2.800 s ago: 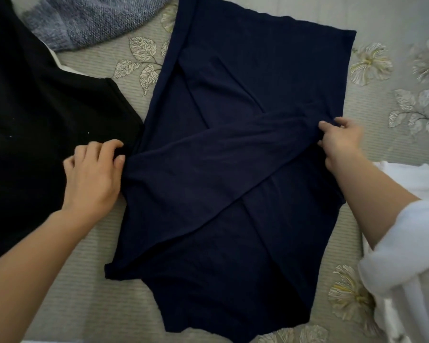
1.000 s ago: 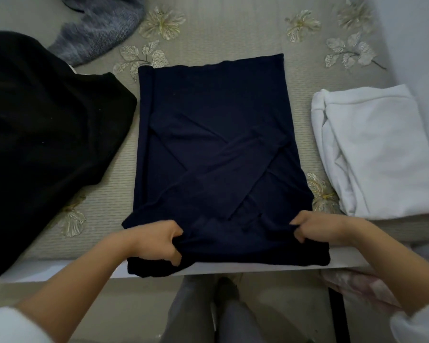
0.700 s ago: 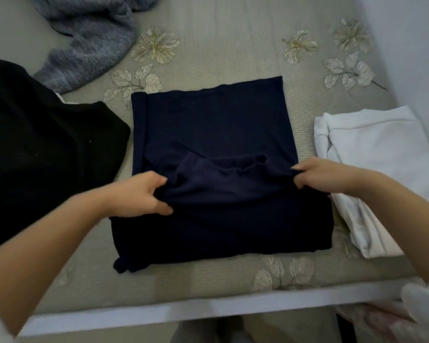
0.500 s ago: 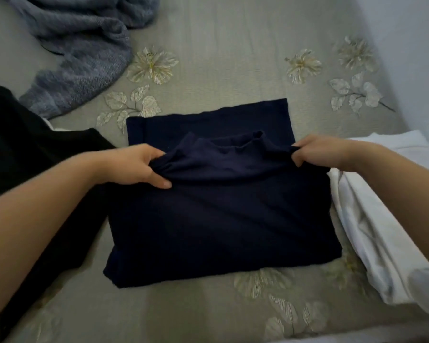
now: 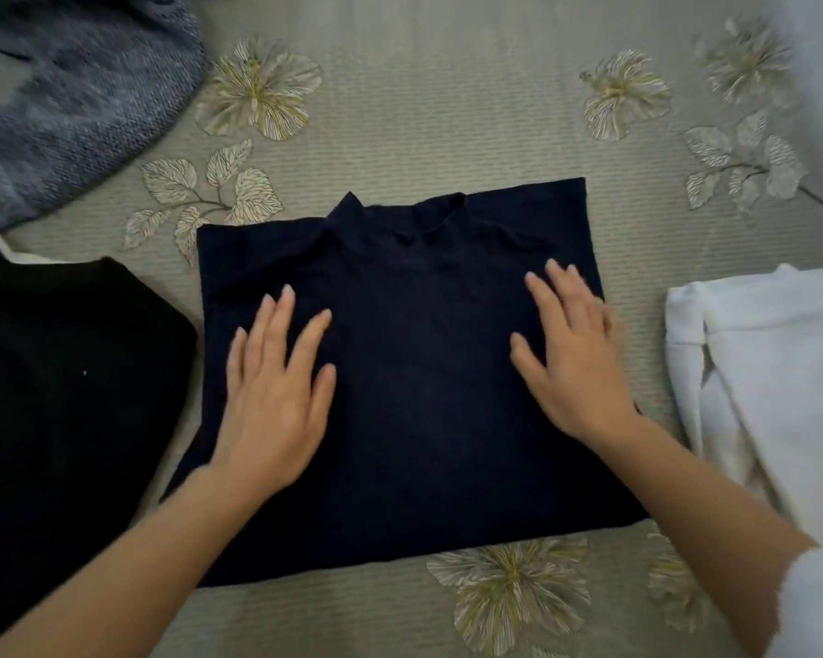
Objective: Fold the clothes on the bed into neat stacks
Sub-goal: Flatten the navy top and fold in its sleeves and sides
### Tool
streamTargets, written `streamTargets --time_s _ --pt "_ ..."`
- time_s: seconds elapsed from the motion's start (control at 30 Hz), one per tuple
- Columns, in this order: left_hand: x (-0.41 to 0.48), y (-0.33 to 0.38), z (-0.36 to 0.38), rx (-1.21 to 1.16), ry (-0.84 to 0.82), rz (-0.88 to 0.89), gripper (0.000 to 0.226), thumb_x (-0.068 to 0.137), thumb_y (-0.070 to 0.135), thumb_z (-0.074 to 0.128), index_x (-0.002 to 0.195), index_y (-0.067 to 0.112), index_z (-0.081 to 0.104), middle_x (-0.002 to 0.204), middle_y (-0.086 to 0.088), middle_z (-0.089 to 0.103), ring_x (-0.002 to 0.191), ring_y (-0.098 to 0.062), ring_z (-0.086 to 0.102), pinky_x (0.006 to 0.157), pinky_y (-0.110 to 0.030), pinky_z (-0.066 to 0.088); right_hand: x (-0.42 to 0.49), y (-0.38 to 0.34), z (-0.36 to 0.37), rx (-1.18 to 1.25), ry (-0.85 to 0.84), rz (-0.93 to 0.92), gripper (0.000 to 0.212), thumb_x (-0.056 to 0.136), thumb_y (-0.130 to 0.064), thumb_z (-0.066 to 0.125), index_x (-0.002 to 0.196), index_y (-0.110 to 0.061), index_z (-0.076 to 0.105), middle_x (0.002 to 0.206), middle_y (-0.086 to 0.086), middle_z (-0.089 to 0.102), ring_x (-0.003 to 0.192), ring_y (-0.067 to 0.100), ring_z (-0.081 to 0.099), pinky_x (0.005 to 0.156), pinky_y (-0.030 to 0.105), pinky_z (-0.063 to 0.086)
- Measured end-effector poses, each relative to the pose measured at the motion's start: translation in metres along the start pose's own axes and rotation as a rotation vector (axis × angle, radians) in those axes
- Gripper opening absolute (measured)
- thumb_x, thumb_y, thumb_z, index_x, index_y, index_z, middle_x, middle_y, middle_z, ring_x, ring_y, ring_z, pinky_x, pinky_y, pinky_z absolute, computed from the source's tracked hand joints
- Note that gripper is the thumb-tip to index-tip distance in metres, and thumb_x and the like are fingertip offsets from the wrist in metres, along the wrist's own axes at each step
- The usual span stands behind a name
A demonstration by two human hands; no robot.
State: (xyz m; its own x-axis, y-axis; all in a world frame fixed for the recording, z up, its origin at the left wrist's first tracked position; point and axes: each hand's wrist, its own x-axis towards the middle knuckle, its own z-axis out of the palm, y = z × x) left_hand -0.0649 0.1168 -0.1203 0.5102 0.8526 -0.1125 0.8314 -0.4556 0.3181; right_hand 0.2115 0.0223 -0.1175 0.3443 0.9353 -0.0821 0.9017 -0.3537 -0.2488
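Navy top (image 5: 424,434): you finished its fold; left hand (image 5: 276,396), right hand (image 5: 576,368) released it, pressed flat-fingered; stackable next.

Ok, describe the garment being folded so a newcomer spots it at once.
On the floral bedspread, look between the black garment and the white garment. The navy top lies folded flat there, collar at its far edge; only it has the left hand and right hand flat on it.
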Motion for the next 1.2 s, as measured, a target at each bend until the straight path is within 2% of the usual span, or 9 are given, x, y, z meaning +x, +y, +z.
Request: streamTargets --time_s 0.17,0.47,0.6,0.7,0.77,0.93,1.03,1.13,1.2 --pt "-0.034 0.010 0.023 0.085 -0.122 -0.105 0.057 0.097 0.051 0.013 0.152 0.033 0.011 0.160 -0.001 -0.005 0.147 -0.017 -0.009 0.118 -0.040 0.000 -0.023 0.010 0.018 -0.082 -0.199 -0.065 0.059 0.097 -0.052 0.016 0.152 -0.032 0.009 0.161 -0.005 0.000 0.147 0.012 -0.008 0.118 0.034 -0.007" --pt "-0.106 0.092 0.041 0.010 -0.189 -0.063 0.059 0.101 0.048 0.016 0.153 0.020 0.011 0.161 -0.006 -0.003 0.148 -0.019 -0.006 0.118 -0.036 -0.004 -0.089 0.038 -0.009 -0.006 -0.299 -0.048 0.061 0.095 -0.054 0.019 0.152 -0.034 0.013 0.160 -0.008 -0.002 0.147 0.013 -0.009 0.119 0.043 0.003" --pt "-0.123 0.143 0.055 -0.056 -0.187 -0.037 0.064 0.099 0.049 0.026 0.152 0.015 0.014 0.160 -0.008 0.005 0.148 -0.020 0.000 0.116 -0.039 0.002 -0.100 0.046 -0.025 0.357 -0.229 0.183 0.064 0.092 -0.037 0.057 0.148 -0.025 0.029 0.156 0.000 0.016 0.144 0.016 0.017 0.117 0.040 0.020" --pt "-0.113 0.187 0.065 -0.059 -0.203 0.110 0.076 0.089 0.051 0.040 0.152 0.013 0.019 0.160 -0.009 0.011 0.148 -0.021 0.005 0.116 -0.041 0.007 -0.066 0.047 -0.039 0.685 -0.093 0.466 0.055 0.089 -0.024 0.063 0.139 -0.018 0.040 0.136 0.001 0.041 0.120 0.012 0.046 0.097 0.020 0.040" --pt "-0.100 0.208 0.074 -0.040 -0.234 0.149 0.085 0.083 0.056 0.047 0.150 0.010 0.022 0.159 -0.012 0.014 0.147 -0.023 0.010 0.119 -0.043 0.009 -0.035 0.049 -0.044 0.807 -0.095 0.619 0.051 0.088 -0.027 0.063 0.134 -0.016 0.044 0.124 0.001 0.053 0.109 0.013 0.054 0.092 0.026 0.045" --pt "-0.083 0.237 0.088 -0.039 -0.259 0.075 0.071 0.087 0.042 0.050 0.148 0.012 0.029 0.155 -0.017 0.022 0.144 -0.029 0.020 0.114 -0.044 0.023 0.021 0.045 -0.052 0.842 -0.209 0.608 0.060 0.081 -0.034 0.072 0.130 -0.013 0.044 0.112 -0.001 0.059 0.095 0.011 0.061 0.082 0.029 0.053" --pt "-0.083 0.240 0.082 -0.191 -0.271 0.028 0.066 0.080 0.014 0.029 0.145 0.022 0.037 0.155 -0.015 0.025 0.143 -0.029 0.022 0.112 -0.046 0.025 0.040 0.036 -0.051 0.819 -0.252 0.574 0.057 0.077 -0.027 0.078 0.124 -0.013 0.048 0.107 -0.004 0.060 0.093 0.011 0.061 0.068 0.021 0.050" --pt "-0.084 0.229 0.064 -0.515 -0.223 0.010 0.067 0.091 0.002 0.037 0.149 0.033 0.024 0.159 0.005 0.003 0.145 -0.009 -0.008 0.119 -0.029 -0.002 0.057 0.031 -0.053 0.909 -0.289 0.657 0.041 0.073 -0.013 0.078 0.111 -0.010 0.061 0.103 0.003 0.070 0.088 0.016 0.068 0.065 0.026 0.055" --pt "-0.085 0.217 0.041 -0.816 -0.215 -0.124 0.063 0.092 -0.002 0.039 0.142 0.036 0.037 0.152 0.016 0.025 0.141 0.005 0.014 0.118 -0.020 0.011 0.067 0.023 -0.062 1.010 -0.347 0.733 0.037 0.071 -0.008 0.076 0.107 -0.007 0.067 0.101 0.007 0.072 0.091 0.021 0.070 0.078 0.033 0.059"
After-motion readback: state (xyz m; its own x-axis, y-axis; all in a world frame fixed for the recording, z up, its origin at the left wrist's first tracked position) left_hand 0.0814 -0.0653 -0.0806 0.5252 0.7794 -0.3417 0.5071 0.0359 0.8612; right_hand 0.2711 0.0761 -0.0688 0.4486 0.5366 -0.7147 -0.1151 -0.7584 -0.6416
